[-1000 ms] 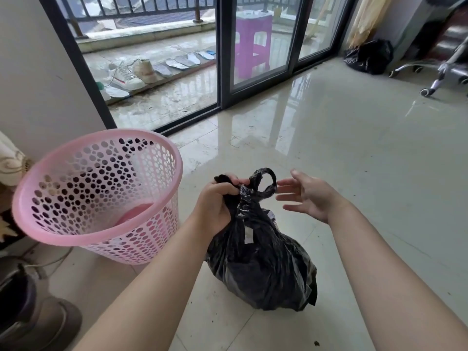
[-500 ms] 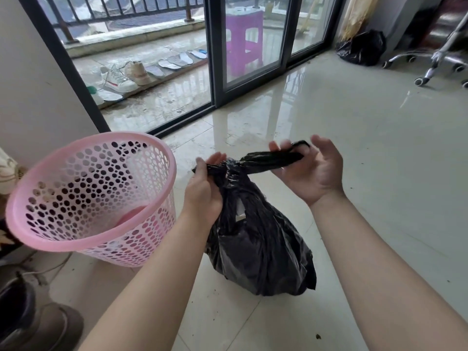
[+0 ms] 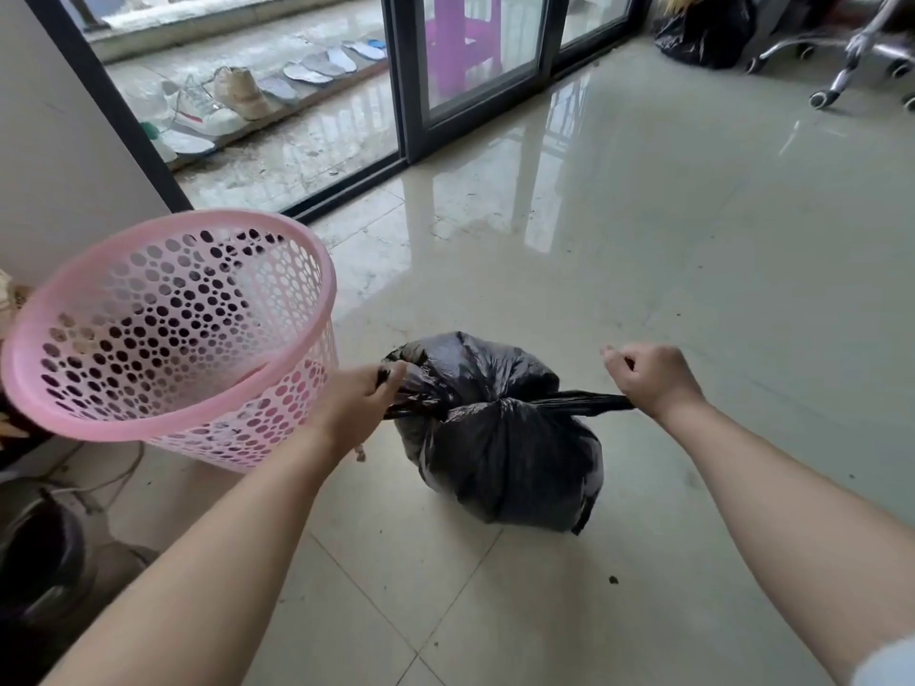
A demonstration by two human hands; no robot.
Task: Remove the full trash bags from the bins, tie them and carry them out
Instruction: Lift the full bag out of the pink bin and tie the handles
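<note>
Home interior: tiled floor (image 3: 693, 230), sliding glass door (image 3: 475, 66) far, shoes (image 3: 218, 104) on balcony, pink bin (image 3: 163, 334) left.

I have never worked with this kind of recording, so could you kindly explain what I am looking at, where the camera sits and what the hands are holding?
There is no machine here: a person wears one wide-angle camera on the head, looking forward and down, so the two bare arms reach in from the bottom edge. The left hand and the right hand each grip one twisted end of a black trash bag and pull them apart sideways across a knot at its top. The bag sits on the pale tiled floor. Beside it, to the left, a pink perforated bin leans over with no bag in it. Farther off, near a sliding glass door, a second black bag lies by the wheeled base of an office chair.
</note>
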